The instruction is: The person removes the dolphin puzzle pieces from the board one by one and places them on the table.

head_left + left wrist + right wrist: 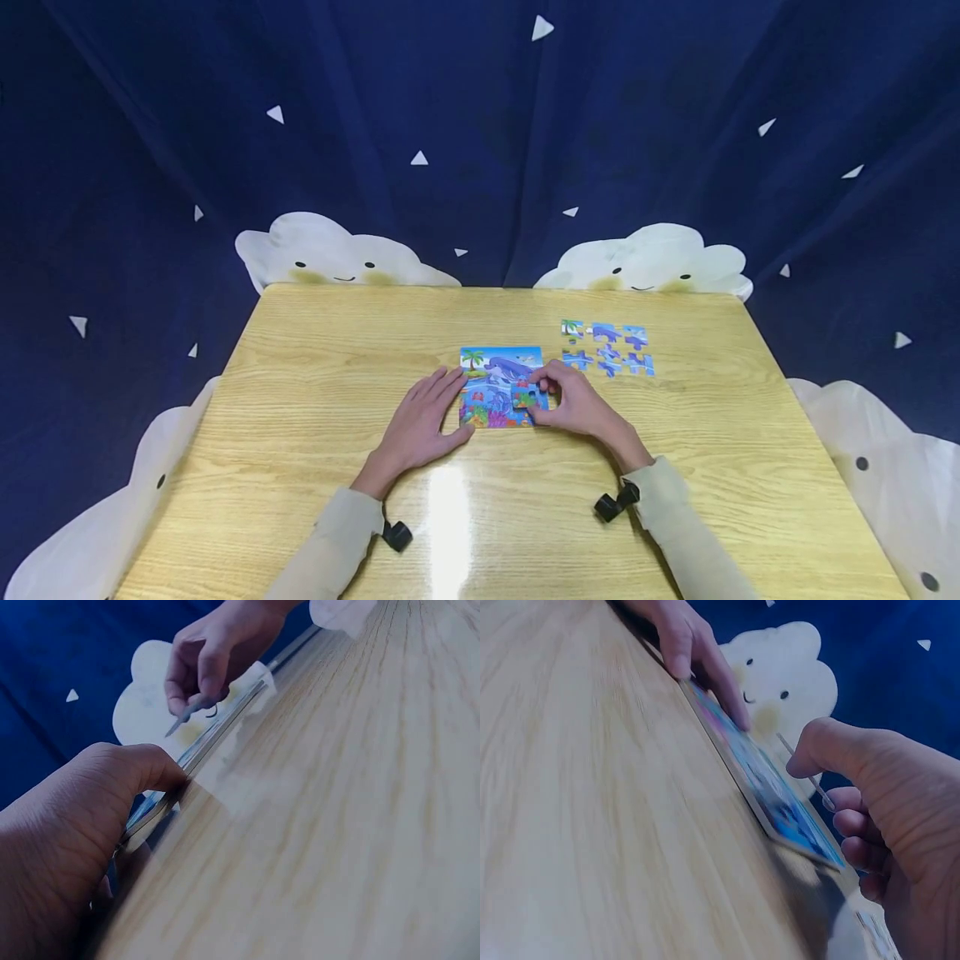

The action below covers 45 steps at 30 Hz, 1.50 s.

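A flat puzzle board (495, 367) with a dolphin, a palm tree and coral lies on the table, in the middle of the head view. My left hand (424, 423) rests at its left side, fingers nearly straight along that edge and thumb at the near left corner. Between thumb and fingertips my right hand (576, 404) pinches a jigsaw piece (522, 396) printed with a red crab and green coral. From the right wrist view, the piece (820, 790) shows edge-on, raised above the board (780, 806) and tilted.
Several loose jigsaw pieces (608, 360) lie in two rows right of the board, beyond my right hand. The wooden table (322, 333) ends at a dark blue curtain (480, 125) with white clouds and triangles.
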Each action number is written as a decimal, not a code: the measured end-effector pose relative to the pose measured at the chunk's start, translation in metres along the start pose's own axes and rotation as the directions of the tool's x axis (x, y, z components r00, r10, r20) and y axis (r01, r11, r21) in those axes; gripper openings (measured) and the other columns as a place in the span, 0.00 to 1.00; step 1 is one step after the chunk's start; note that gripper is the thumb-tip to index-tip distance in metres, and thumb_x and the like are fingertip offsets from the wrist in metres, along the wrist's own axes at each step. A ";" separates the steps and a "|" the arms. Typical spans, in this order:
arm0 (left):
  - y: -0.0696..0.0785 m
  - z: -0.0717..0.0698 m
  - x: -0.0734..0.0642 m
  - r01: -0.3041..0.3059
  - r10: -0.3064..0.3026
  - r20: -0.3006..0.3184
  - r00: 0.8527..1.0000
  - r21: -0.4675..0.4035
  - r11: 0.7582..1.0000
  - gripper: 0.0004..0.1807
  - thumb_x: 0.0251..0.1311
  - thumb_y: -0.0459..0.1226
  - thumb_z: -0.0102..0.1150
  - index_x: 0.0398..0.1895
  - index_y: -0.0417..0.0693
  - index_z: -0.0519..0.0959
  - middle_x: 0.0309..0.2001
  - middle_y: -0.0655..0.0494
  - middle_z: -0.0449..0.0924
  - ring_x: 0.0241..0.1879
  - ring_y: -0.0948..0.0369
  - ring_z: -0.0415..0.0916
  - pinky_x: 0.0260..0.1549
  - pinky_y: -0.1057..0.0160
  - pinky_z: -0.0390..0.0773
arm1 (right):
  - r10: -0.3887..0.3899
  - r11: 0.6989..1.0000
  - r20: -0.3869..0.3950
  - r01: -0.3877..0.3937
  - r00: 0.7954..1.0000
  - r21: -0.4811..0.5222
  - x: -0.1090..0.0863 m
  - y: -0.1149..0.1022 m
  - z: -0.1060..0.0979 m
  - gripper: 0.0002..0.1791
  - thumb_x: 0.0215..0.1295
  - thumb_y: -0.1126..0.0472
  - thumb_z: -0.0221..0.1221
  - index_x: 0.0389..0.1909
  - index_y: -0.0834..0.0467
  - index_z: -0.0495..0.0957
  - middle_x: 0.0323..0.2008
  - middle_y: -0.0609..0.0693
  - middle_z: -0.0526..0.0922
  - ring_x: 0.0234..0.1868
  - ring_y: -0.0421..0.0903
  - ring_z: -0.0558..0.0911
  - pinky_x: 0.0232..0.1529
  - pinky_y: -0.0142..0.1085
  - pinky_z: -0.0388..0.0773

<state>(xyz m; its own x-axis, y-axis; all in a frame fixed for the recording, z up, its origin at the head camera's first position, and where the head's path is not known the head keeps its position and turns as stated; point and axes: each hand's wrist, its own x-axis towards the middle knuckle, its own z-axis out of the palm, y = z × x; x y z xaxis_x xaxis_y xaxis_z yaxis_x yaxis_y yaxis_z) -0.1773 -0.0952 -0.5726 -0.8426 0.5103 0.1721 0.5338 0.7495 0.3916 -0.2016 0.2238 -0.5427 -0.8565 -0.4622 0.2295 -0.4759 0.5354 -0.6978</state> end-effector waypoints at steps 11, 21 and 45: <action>0.001 -0.003 0.001 -0.001 0.001 -0.007 1.000 -0.010 1.000 0.47 0.67 0.65 0.52 0.83 0.51 0.59 0.82 0.55 0.56 0.82 0.50 0.49 0.78 0.47 0.51 | 0.061 0.998 -0.051 -0.063 0.997 -0.027 -0.020 0.021 -0.030 0.19 0.52 0.62 0.75 0.45 0.57 0.82 0.34 0.53 0.76 0.33 0.46 0.71 0.33 0.33 0.69; 0.001 -0.001 0.000 -0.005 0.005 -0.017 1.000 -0.013 1.000 0.47 0.66 0.64 0.53 0.83 0.51 0.60 0.82 0.54 0.57 0.82 0.50 0.50 0.77 0.46 0.52 | 0.102 0.988 -0.072 -0.110 0.992 -0.105 -0.032 0.034 -0.048 0.17 0.50 0.63 0.75 0.40 0.59 0.80 0.31 0.54 0.75 0.34 0.48 0.69 0.36 0.36 0.64; 0.002 0.000 0.000 -0.010 0.009 -0.027 1.000 -0.006 1.000 0.47 0.66 0.64 0.54 0.82 0.50 0.61 0.82 0.54 0.58 0.82 0.50 0.51 0.77 0.46 0.53 | 0.162 0.975 -0.016 -0.163 0.987 -0.149 -0.038 0.041 -0.057 0.19 0.53 0.61 0.74 0.44 0.61 0.82 0.33 0.50 0.76 0.32 0.47 0.72 0.33 0.34 0.68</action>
<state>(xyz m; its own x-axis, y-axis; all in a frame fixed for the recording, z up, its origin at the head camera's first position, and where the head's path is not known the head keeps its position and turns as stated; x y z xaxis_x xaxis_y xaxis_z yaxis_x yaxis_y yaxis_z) -0.1763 -0.0941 -0.5718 -0.8391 0.5058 0.2000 0.5415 0.7422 0.3949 -0.1996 0.3038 -0.5415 -0.9255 -0.3581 0.1238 -0.3544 0.7027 -0.6169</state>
